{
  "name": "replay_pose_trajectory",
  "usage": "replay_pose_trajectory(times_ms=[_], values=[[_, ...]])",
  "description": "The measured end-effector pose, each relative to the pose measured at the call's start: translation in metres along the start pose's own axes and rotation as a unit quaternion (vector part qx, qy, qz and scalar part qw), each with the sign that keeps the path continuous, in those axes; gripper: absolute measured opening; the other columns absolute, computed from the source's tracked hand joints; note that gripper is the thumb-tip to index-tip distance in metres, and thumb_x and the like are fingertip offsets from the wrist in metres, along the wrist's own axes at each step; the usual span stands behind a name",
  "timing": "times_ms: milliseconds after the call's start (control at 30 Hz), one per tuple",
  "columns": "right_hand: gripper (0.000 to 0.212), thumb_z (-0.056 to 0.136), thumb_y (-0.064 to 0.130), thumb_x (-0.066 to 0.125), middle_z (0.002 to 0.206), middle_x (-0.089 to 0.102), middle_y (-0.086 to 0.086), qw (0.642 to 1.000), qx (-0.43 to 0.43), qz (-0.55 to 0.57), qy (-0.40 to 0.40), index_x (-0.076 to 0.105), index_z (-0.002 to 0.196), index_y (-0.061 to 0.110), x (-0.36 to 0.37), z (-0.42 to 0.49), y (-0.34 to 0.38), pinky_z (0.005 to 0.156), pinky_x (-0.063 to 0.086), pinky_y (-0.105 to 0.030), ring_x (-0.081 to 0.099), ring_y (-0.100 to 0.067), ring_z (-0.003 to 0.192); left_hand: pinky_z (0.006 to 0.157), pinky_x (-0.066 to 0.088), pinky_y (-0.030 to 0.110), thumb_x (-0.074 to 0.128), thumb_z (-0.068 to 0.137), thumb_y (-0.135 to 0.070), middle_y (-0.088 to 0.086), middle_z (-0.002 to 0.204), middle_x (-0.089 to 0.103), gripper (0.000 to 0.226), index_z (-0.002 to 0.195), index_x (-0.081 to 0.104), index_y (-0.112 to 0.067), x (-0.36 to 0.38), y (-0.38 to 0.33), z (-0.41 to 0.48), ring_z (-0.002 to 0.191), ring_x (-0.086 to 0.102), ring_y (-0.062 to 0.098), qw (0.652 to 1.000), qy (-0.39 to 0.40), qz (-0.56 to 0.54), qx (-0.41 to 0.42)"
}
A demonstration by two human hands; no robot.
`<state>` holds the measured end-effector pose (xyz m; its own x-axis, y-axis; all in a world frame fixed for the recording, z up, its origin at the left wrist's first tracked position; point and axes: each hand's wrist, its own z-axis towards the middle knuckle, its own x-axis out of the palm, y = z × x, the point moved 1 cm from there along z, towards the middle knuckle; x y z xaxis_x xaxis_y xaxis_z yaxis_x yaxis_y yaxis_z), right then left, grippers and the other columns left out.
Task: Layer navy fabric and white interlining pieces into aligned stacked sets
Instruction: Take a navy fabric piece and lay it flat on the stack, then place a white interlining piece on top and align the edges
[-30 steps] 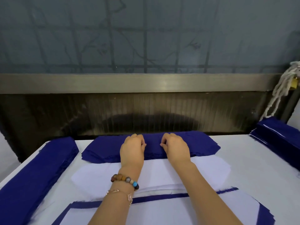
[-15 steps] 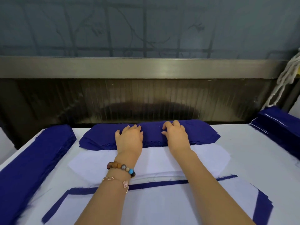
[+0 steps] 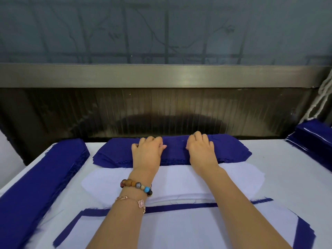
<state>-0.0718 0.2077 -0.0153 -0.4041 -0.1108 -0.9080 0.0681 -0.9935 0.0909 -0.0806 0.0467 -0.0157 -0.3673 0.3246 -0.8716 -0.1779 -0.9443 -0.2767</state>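
Note:
A stack of navy fabric pieces (image 3: pixel 231 151) lies at the far middle of the white table (image 3: pixel 287 168). My left hand (image 3: pixel 146 153) and my right hand (image 3: pixel 201 150) lie side by side on its top, a small gap between them. Their fingers curl down over the far part of the stack and their thumbs point inward, gripping the top navy fabric; the fingertips are hidden. Just in front of that stack lies a stack of white interlining pieces (image 3: pixel 179 178). Nearest me is a layered set (image 3: pixel 179 229), white interlining on a navy piece whose edge shows as a border.
A long navy stack (image 3: pixel 41 180) runs along the table's left edge. Another navy stack (image 3: pixel 312 141) sits at the far right, beneath a white rope (image 3: pixel 323 97). A dark ribbed panel and metal rail (image 3: pixel 161 76) close off the back.
Both hands slid from the near edge of the navy stack toward its far side. The fingers lay flat half a second ago and are curled again now.

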Motion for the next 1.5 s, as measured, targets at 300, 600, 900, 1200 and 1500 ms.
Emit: replay_pose_trajectory(times_ms=[300, 600, 900, 1200, 1500], values=[[0.021, 0.092, 0.005, 0.051, 0.13, 0.043, 0.012, 0.988, -0.095, 0.12, 0.031, 0.046, 0.089, 0.025, -0.004, 0.004, -0.011, 0.101, 0.021, -0.028, 0.029, -0.011, 0.126, 0.119, 0.012, 0.047, 0.044, 0.1, -0.013, -0.006, 0.152, 0.036, 0.056, 0.149, 0.025, -0.031, 0.005, -0.003, -0.001, 0.146, 0.015, 0.012, 0.992, 0.07, -0.091, 0.052], [0.015, 0.091, 0.036, 0.06, 0.1, 0.052, 0.017, 0.959, -0.076, 0.268, 0.046, 0.046, 0.093, 0.034, -0.015, -0.002, -0.007, 0.09, 0.024, -0.025, 0.037, -0.004, 0.104, 0.115, 0.02, 0.043, 0.045, 0.093, -0.001, -0.009, 0.119, 0.049, 0.034, 0.115, 0.05, -0.026, -0.003, -0.008, -0.004, 0.119, 0.041, 0.01, 0.992, 0.049, -0.088, 0.08], [0.043, 0.09, 0.009, 0.062, 0.099, 0.048, 0.016, 0.976, -0.142, 0.163, 0.033, 0.047, 0.123, 0.032, -0.035, 0.006, 0.006, 0.109, 0.018, -0.029, 0.044, -0.01, 0.11, 0.12, 0.006, 0.049, 0.044, 0.092, -0.006, -0.011, 0.124, 0.047, 0.056, 0.141, 0.033, -0.032, -0.014, -0.011, -0.003, 0.127, 0.036, 0.008, 0.986, 0.027, -0.131, 0.097], [0.03, 0.089, 0.038, 0.063, 0.112, 0.055, 0.005, 0.996, -0.027, 0.017, 0.08, 0.058, 0.119, 0.033, -0.038, 0.01, -0.031, 0.099, 0.025, -0.038, 0.047, -0.02, 0.115, 0.114, -0.003, 0.061, 0.06, 0.089, -0.037, -0.014, 0.122, 0.043, 0.017, 0.104, 0.054, -0.034, -0.027, 0.034, 0.007, 0.127, 0.035, 0.011, 0.998, 0.05, -0.017, 0.033], [0.021, 0.082, 0.05, 0.067, 0.113, 0.046, -0.001, 0.977, 0.188, -0.027, 0.096, 0.061, 0.096, 0.036, -0.053, 0.002, -0.09, 0.094, 0.028, -0.042, 0.035, -0.029, 0.119, 0.109, 0.006, 0.071, 0.06, 0.093, -0.031, -0.001, 0.127, 0.054, 0.023, 0.116, 0.059, -0.028, -0.054, 0.079, 0.009, 0.125, 0.044, 0.027, 0.986, 0.085, 0.019, -0.144]])
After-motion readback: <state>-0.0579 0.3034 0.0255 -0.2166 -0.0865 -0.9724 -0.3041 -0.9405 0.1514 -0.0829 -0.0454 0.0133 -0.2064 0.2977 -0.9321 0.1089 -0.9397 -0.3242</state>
